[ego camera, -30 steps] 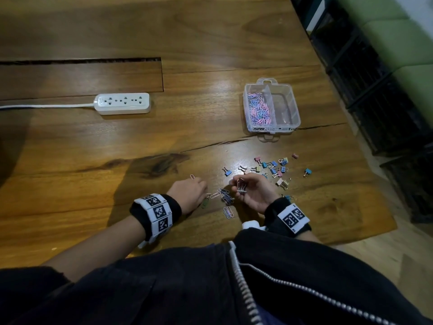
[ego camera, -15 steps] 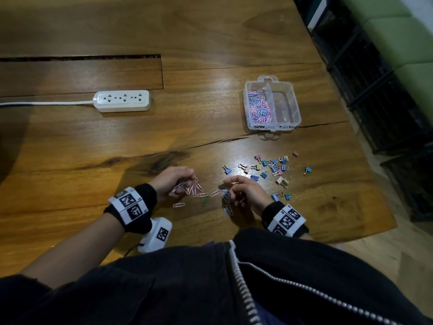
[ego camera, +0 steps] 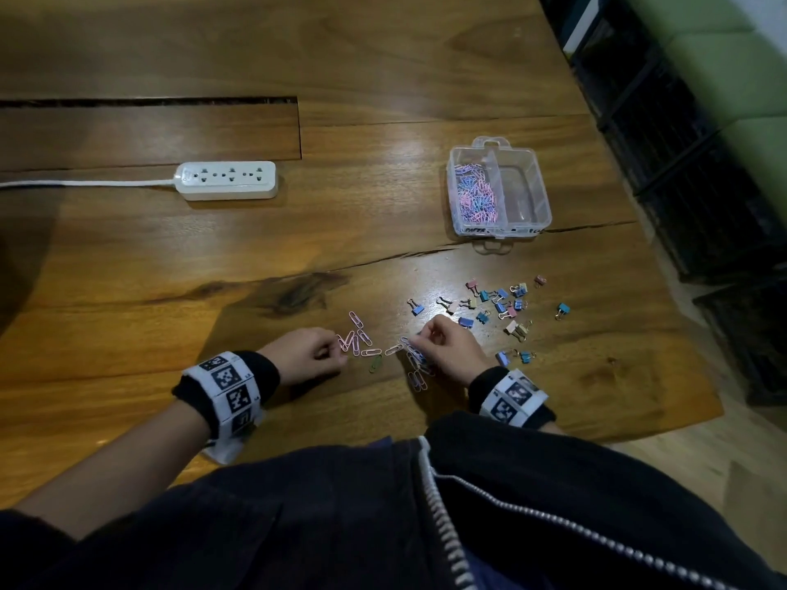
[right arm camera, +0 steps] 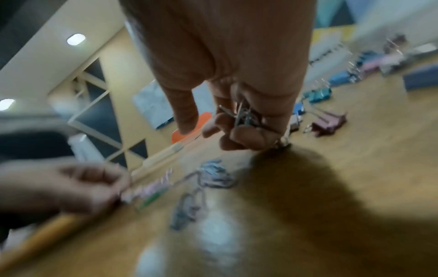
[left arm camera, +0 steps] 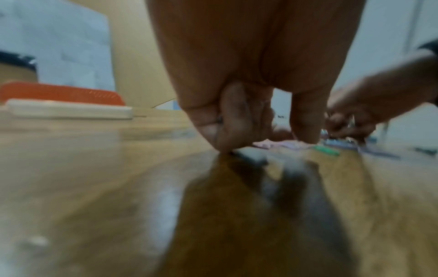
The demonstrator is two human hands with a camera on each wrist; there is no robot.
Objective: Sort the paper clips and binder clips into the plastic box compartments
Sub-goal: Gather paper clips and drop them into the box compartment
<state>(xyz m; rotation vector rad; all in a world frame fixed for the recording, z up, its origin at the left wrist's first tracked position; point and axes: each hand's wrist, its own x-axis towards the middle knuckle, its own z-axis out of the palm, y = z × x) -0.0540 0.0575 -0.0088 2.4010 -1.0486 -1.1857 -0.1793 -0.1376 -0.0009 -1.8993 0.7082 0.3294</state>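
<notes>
Both hands are down on the brown wooden table (ego camera: 179, 266). The right hand (ego camera: 447, 349) has its fingers curled around a small bundle of metal paper clips (right arm camera: 239, 115), index finger and thumb hanging free below. The left hand (ego camera: 304, 355) is curled with its fingertips at the pink end of the loose paper clips (ego camera: 362, 342); whether it actually pinches one I cannot tell. Between the hands I count roughly ten pink clips, one green paper clip (ego camera: 374, 364) and a blue tangle too knotted to count. To the right lie some twenty coloured binder clips (ego camera: 498, 304), scattered. Further back sits one clear plastic box (ego camera: 543, 206) with two compartments: pink and blue paper clips fill the left one. One white power strip (ego camera: 228, 181) lies far left.
</notes>
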